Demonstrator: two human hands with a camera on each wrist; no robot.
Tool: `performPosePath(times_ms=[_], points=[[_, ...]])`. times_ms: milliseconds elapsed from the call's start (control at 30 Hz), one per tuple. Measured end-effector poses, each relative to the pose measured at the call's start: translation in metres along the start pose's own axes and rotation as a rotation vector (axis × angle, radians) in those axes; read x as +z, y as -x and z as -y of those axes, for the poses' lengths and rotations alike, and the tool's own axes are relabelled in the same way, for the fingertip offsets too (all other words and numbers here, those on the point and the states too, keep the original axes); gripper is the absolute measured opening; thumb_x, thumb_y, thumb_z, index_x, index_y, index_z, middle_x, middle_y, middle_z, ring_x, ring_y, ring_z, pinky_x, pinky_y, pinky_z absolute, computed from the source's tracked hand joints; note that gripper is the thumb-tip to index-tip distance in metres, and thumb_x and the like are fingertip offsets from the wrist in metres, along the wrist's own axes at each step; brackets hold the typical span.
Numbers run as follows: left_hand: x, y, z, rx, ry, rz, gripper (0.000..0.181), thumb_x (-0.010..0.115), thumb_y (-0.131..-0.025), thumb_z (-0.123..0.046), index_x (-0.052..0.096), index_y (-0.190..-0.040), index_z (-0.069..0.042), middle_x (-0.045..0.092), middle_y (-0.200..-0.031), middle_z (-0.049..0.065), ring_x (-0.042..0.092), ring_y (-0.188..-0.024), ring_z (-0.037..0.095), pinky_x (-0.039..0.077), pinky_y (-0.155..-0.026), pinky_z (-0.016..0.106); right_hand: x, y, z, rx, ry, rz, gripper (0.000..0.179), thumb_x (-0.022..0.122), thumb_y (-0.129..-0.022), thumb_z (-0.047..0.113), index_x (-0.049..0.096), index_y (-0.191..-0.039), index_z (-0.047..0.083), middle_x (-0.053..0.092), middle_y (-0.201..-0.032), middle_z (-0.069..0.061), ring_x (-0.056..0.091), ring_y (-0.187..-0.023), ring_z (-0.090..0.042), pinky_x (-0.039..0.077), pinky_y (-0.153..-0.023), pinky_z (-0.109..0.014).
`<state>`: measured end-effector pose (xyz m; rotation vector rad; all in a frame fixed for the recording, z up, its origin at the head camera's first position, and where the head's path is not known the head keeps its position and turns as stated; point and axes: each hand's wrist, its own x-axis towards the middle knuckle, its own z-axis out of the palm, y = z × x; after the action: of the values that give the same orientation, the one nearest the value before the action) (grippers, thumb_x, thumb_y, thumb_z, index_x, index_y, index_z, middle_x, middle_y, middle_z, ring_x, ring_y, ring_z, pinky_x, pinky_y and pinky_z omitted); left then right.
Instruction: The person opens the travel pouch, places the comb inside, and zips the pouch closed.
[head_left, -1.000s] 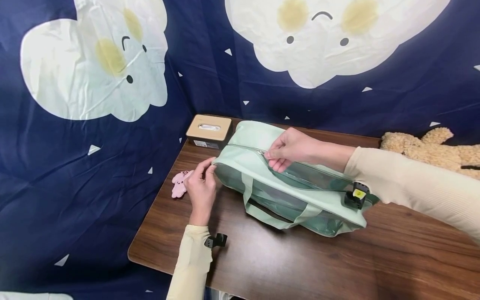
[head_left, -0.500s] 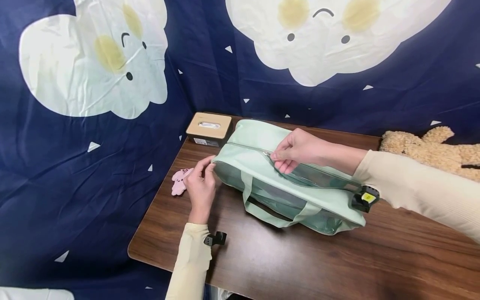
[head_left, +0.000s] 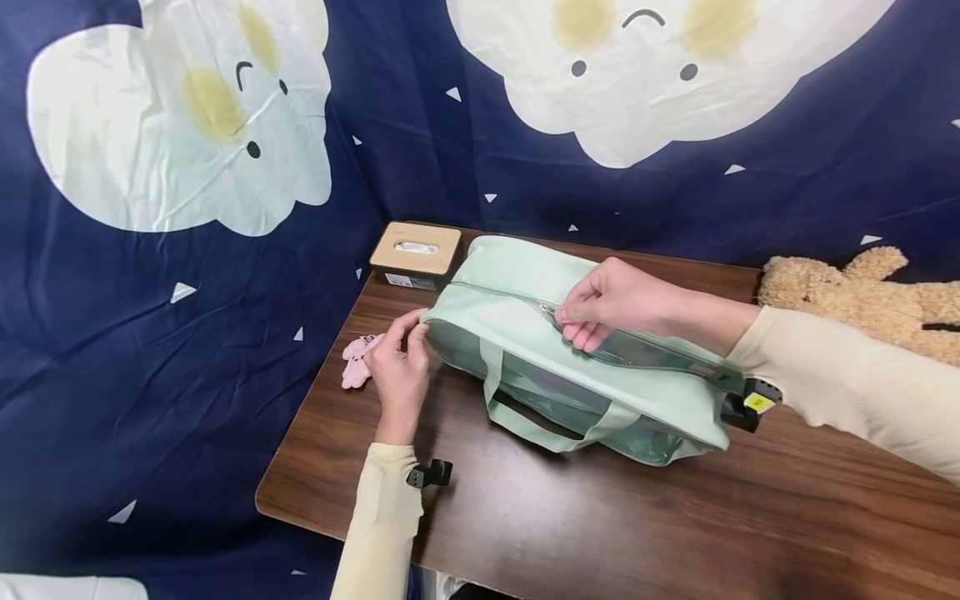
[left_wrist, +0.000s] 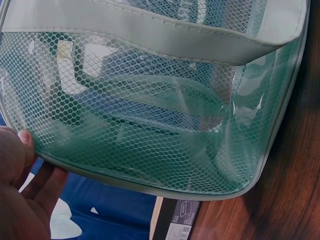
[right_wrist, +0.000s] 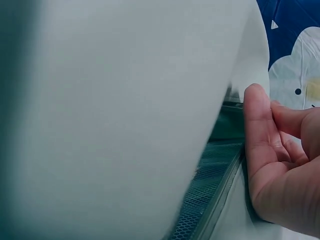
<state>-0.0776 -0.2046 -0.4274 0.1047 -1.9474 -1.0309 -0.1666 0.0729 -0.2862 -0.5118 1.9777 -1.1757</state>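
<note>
A mint-green bag (head_left: 495, 308) with clear and mesh panels lies on the wooden table, its strap handle (head_left: 525, 429) hanging toward the front. My right hand (head_left: 611, 304) pinches the zipper pull (head_left: 549, 309) on the bag's top. Left of the pull the zipper is closed; to its right the opening gapes. My left hand (head_left: 401, 367) pinches the bag's left corner between thumb and fingers. In the left wrist view, the left fingers (left_wrist: 47, 187) grip the bag's piped edge beside the mesh panel (left_wrist: 150, 115). The right wrist view shows the right hand (right_wrist: 280, 155) beside the zipper opening (right_wrist: 220, 175).
A tissue box (head_left: 417, 250) with a wooden lid stands behind the bag's left end. Close to the left hand lies a pink flat toy (head_left: 357, 362). A tan plush toy (head_left: 862, 292) lies at the back right. Dark blue cloth (head_left: 390, 100) hangs around the table (head_left: 600, 533).
My right hand has slid the zipper pull to the right along the bag's top, lengthening the closed part of the zipper. The left hand keeps its grip on the corner.
</note>
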Motion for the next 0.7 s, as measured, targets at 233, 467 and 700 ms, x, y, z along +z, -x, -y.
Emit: performPosePath(times_ms=[233, 467, 700], points=[[0.001, 0.000, 0.000, 0.000, -0.017, -0.006, 0.014, 0.076, -0.087, 0.005, 0.079, -0.100, 0.001, 0.079, -0.092, 0.014, 0.071, -0.072, 0.027, 0.045, -0.070, 0.013, -0.001, 0.003, -0.001, -0.008, 0.002, 0.004, 0.021, 0.065, -0.100, 0.004, 0.070, -0.104, -0.015, 0.073, -0.077, -0.006, 0.070, -0.068, -0.013, 0.062, -0.069, -0.032], [0.001, 0.000, -0.001, 0.003, -0.030, -0.004, 0.014, 0.077, -0.087, 0.003, 0.079, -0.101, 0.001, 0.079, -0.092, 0.014, 0.069, -0.069, 0.026, 0.045, -0.068, 0.017, -0.005, 0.008, -0.004, 0.003, 0.024, -0.005, 0.020, 0.065, -0.100, 0.003, 0.070, -0.107, -0.015, 0.072, -0.078, -0.008, 0.070, -0.069, -0.014, 0.062, -0.070, -0.032], [0.001, 0.000, 0.000, -0.002, -0.022, -0.008, 0.013, 0.076, -0.088, 0.004, 0.079, -0.100, 0.002, 0.079, -0.092, 0.015, 0.070, -0.071, 0.027, 0.044, -0.070, 0.012, -0.006, 0.016, -0.004, -0.002, 0.022, -0.002, 0.020, 0.065, -0.099, 0.003, 0.071, -0.107, -0.014, 0.073, -0.079, -0.007, 0.070, -0.069, -0.014, 0.062, -0.070, -0.032]])
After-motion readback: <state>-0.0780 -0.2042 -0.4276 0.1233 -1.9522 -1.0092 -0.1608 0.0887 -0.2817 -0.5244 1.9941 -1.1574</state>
